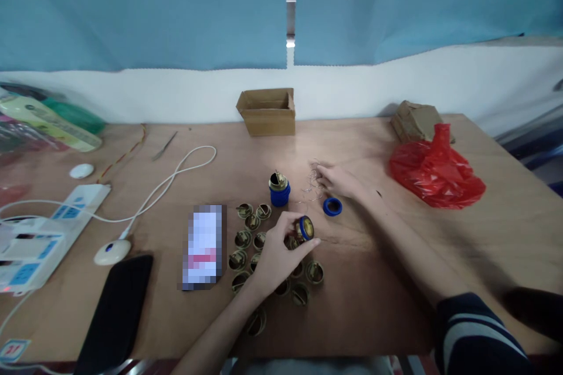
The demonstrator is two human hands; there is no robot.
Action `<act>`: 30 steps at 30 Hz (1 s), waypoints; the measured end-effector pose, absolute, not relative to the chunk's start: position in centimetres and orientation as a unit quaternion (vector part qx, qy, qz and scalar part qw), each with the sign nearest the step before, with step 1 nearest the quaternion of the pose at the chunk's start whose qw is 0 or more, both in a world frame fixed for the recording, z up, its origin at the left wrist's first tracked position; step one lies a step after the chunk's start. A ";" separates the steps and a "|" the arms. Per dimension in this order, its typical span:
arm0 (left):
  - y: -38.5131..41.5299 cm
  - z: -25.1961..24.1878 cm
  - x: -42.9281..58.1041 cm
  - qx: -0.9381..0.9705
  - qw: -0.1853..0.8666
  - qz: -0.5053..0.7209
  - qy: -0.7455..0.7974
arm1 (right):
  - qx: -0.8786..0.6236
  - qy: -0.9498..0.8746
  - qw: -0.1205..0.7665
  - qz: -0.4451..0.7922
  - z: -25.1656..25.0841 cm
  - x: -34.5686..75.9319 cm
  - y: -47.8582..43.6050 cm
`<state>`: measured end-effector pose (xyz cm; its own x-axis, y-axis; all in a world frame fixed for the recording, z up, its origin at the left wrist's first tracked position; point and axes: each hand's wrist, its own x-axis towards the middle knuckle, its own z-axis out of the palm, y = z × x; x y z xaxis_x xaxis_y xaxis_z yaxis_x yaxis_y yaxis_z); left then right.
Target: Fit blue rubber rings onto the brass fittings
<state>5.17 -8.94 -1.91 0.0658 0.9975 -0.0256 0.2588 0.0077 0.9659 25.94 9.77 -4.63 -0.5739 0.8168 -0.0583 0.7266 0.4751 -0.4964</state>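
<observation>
My left hand (281,249) grips a round brass part with a blue ring (305,227) around it, tilted so its brass end shows. Beyond it my right hand (334,180) has its fingertips pressed together at a loose cluster of thin wire rings (313,177); whether one is pinched is too small to make out. A loose blue ring (332,206) lies flat below that hand. Between the hands and the box stands a blue holder (280,195) with a brass part (278,180) on top. Several similar brass parts (314,272) lie under and around my left hand, some partly hidden by it.
An open cardboard box (269,123) stands against the wall. To the right are a red plastic bag (435,173) and a brown paper package (416,119). Leftward lie a lit phone (203,246), a black phone (116,310), a white cable (153,193), tweezers (165,145) and a power strip (57,234).
</observation>
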 end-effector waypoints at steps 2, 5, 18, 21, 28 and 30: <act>-8.9 -1.9 5.2 0.575 0.451 0.409 0.547 | -0.459 -0.852 0.103 0.229 -4.5 25.9 9.6; -8.9 -1.9 5.2 0.575 0.448 0.411 0.548 | -0.475 -0.844 0.126 0.215 -3.6 26.1 9.0; -8.8 -0.4 4.5 0.517 0.577 0.507 0.378 | -0.440 -0.646 0.330 0.529 1.3 24.7 -2.6; -8.7 -0.3 4.2 0.521 0.585 0.508 0.359 | -0.416 -0.588 0.321 0.615 0.6 24.3 -4.3; -8.8 -1.4 4.0 0.486 0.627 0.481 0.373 | -0.381 -0.488 0.341 0.707 -0.4 24.0 -5.5; -8.7 -1.6 4.0 0.486 0.624 0.484 0.375 | -0.366 -0.443 0.379 0.726 -0.8 23.6 -5.8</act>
<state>4.01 -8.74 -1.57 0.2502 0.9682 0.0023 -0.2399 0.0597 0.9690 23.63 -5.77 -0.77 -0.4451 0.8737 -0.1962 -0.2249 -0.3212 -0.9199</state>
